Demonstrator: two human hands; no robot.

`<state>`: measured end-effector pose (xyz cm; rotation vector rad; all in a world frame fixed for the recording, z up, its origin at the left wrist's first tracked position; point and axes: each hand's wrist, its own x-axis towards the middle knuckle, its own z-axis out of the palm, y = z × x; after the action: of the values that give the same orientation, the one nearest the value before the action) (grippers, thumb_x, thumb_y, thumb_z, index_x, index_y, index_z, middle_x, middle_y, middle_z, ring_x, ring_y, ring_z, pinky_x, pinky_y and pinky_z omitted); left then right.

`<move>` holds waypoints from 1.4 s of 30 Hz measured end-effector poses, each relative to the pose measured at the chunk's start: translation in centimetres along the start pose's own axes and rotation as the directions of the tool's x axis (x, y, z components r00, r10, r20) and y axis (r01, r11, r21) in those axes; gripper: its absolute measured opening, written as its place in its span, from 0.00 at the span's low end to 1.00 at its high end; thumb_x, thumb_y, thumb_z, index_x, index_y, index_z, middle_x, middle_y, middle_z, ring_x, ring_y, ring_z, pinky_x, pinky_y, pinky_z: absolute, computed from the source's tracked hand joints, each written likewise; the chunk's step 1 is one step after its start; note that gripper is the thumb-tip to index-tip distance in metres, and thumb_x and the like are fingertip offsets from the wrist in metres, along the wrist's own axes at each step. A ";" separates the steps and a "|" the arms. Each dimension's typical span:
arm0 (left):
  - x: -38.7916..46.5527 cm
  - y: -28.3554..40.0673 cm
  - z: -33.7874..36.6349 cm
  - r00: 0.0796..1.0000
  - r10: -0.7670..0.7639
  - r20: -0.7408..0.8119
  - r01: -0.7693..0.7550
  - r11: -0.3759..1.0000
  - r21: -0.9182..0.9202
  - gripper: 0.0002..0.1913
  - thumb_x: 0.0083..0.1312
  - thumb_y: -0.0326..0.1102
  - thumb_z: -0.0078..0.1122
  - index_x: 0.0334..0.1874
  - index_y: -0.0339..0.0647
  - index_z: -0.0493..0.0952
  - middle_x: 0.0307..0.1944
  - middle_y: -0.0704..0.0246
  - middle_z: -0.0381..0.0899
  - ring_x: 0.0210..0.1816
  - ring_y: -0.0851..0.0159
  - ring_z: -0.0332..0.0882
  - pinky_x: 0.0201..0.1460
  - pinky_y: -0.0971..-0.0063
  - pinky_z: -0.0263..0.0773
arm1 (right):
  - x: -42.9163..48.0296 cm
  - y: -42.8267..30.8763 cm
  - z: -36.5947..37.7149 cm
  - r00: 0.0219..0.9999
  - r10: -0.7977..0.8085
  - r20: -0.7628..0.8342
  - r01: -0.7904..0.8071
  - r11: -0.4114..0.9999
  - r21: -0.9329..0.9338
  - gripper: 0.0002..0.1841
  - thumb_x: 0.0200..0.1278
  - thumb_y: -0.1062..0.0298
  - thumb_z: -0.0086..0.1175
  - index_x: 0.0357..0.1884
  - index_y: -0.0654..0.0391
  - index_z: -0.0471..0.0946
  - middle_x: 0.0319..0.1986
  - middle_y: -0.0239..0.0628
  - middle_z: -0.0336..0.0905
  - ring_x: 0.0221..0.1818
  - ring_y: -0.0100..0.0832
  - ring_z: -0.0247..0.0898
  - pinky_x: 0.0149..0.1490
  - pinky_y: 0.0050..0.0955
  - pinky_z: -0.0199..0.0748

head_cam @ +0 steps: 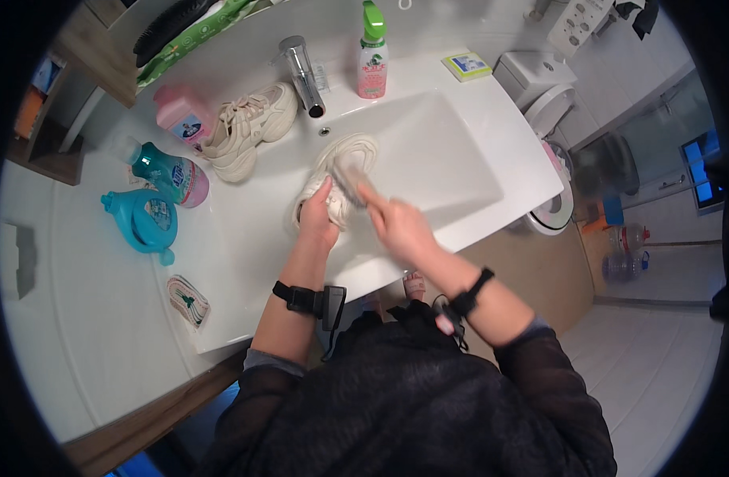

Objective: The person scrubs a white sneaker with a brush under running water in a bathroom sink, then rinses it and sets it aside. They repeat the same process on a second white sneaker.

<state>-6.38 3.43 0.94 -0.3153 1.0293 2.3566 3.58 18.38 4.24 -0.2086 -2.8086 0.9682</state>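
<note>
Over the white sink basin (454,149), my left hand (318,217) grips a cream sneaker (347,147) near its opening. The shoe's toe points toward the faucet. In my right hand (400,229) is a brush (351,179), blurred, its head against the shoe's upper. Its bristles cannot be made out. The matching cream sneaker (251,125) rests on the sink's left rim beside the chrome faucet (304,77).
A spray bottle (372,65) and a yellow-green packet (467,65) stand behind the basin. At left are a pink bottle (185,116), a teal-capped bottle (176,176), a blue jug (140,219) and a patterned pad (188,301). A toilet (534,68) is at right.
</note>
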 end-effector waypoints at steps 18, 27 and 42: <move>-0.1 -0.1 0.5 0.986 0.017 0.165 0.028 0.962 -0.271 0.29 0.82 0.48 0.32 0.75 0.33 0.59 0.72 0.59 0.66 0.72 0.54 0.65 0.76 0.59 0.60 | 0.7 -0.5 0.1 0.999 0.020 0.027 -0.021 1.000 0.014 0.22 0.71 0.59 0.49 0.66 0.43 0.73 0.29 0.54 0.81 0.35 0.55 0.80 0.40 0.52 0.79; 0.4 -0.9 0.6 0.987 -0.075 0.139 0.120 0.927 -0.354 0.29 0.82 0.49 0.29 0.75 0.35 0.59 0.74 0.59 0.64 0.74 0.54 0.61 0.79 0.56 0.54 | 1.8 -0.6 0.3 0.993 0.109 -0.036 -0.108 0.993 0.046 0.22 0.71 0.58 0.48 0.66 0.41 0.73 0.27 0.54 0.81 0.32 0.57 0.79 0.38 0.54 0.78; 0.8 -1.0 -0.7 0.996 -0.075 0.042 0.084 0.956 -0.281 0.28 0.81 0.49 0.31 0.75 0.36 0.60 0.72 0.59 0.66 0.72 0.53 0.64 0.76 0.57 0.59 | 0.3 -0.7 1.1 0.990 -0.026 0.136 0.026 1.000 0.000 0.22 0.71 0.61 0.48 0.66 0.46 0.73 0.27 0.55 0.81 0.32 0.57 0.79 0.39 0.53 0.78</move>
<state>-6.44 3.79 -0.49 -0.4165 0.6505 2.4265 2.99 17.25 3.86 -0.1102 -2.9272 1.0107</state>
